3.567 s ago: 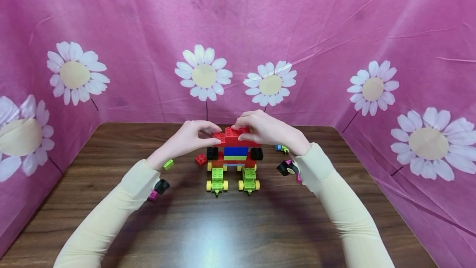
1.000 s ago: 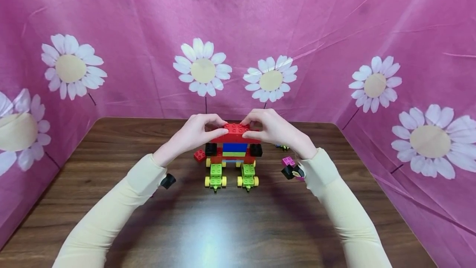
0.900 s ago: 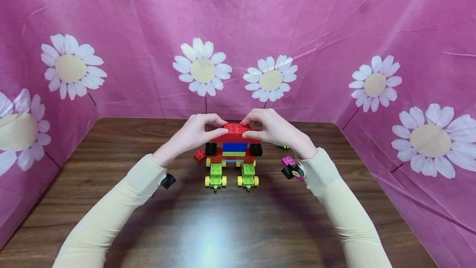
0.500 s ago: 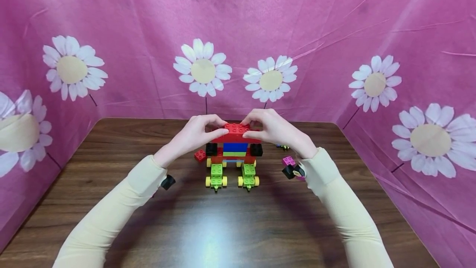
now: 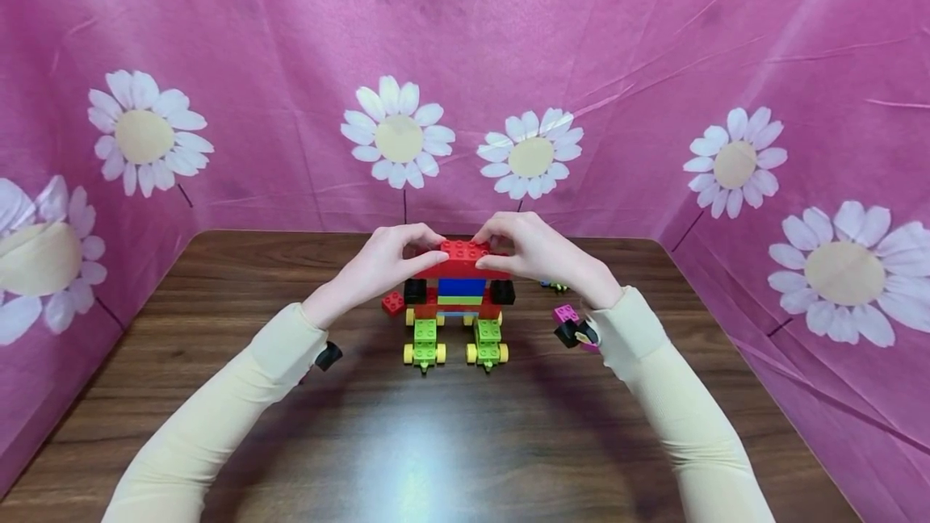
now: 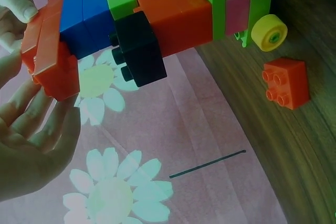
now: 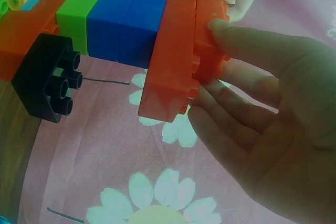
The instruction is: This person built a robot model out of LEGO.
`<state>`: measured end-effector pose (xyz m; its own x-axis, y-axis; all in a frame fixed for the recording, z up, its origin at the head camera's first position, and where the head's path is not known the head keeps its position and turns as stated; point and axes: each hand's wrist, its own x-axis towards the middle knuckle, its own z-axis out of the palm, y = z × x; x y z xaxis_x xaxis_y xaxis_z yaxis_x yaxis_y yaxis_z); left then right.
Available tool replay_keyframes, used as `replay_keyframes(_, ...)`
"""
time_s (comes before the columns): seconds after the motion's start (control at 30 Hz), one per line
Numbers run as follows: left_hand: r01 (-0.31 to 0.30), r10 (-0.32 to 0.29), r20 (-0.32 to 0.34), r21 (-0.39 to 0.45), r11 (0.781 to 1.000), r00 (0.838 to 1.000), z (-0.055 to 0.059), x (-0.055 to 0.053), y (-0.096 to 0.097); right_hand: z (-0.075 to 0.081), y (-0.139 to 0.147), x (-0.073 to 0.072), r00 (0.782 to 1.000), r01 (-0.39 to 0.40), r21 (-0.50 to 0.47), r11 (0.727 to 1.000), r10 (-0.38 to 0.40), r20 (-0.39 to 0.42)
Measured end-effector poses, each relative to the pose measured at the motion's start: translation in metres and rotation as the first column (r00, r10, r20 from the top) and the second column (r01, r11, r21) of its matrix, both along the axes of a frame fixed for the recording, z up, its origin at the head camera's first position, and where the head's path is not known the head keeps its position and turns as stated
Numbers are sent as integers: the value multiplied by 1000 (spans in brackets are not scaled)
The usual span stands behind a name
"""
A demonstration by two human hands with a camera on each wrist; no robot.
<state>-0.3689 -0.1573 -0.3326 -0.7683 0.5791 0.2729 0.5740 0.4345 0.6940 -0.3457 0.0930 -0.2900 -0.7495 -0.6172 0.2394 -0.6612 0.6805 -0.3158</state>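
A stacked brick model stands at the table's middle, with red, blue, green and black bricks over two green wheeled bases (image 5: pixel 425 333) with yellow wheels. An eight-stud red brick (image 5: pixel 463 251) sits centred on a longer red brick (image 7: pixel 168 72) at the top. My left hand (image 5: pixel 381 261) pinches the top red brick from the left, thumb in front and fingers behind. From the right, my right hand (image 5: pixel 534 248) grips the same brick, its thumb (image 7: pixel 236 35) against the side. Blue bricks (image 6: pixel 86 17) and a black brick (image 6: pixel 139 48) show below.
A loose red brick (image 5: pixel 393 303) lies left of the model. To the right are a pink brick (image 5: pixel 564 313) and a small blue-and-green piece (image 5: pixel 555 286), partly hidden by the right arm. A pink daisy-print cloth (image 5: pixel 465 39) surrounds the wooden table (image 5: pixel 465 442).
Since the oldest frame, the top red brick has shifted left to the middle of the long one, and my left hand has closed in on it. Over the last second both hands stay put.
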Motion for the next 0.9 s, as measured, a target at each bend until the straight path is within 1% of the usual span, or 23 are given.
replay_keyframes(0.13,4,-4,-6,3,1000,1000,1,0,-1,0,0,0,1000,2,-2,1000,-2,2)
replay_keyframes(0.4,14,-14,5,-5,1000,1000,1,-1,-2,-1,0,1,1000,15,-10,1000,-15,21)
replay_keyframes(0.57,13,-13,24,-3,1000,1000,0,-1,-2,-3,0,1,1000,15,-3,1000,-15,25)
replay_keyframes(0.67,16,-16,29,3,1000,999,-1,-2,-2,-3,0,2,1000,10,-4,1000,-10,16)
replay_keyframes(0.8,19,-19,18,7,1000,1000,1,-2,-2,-4,0,3,1000,1,-11,1000,-1,-6)
replay_keyframes(0.9,21,-21,7,6,1000,1000,1,-2,-2,-6,0,2,999,-10,3,1000,10,-34)
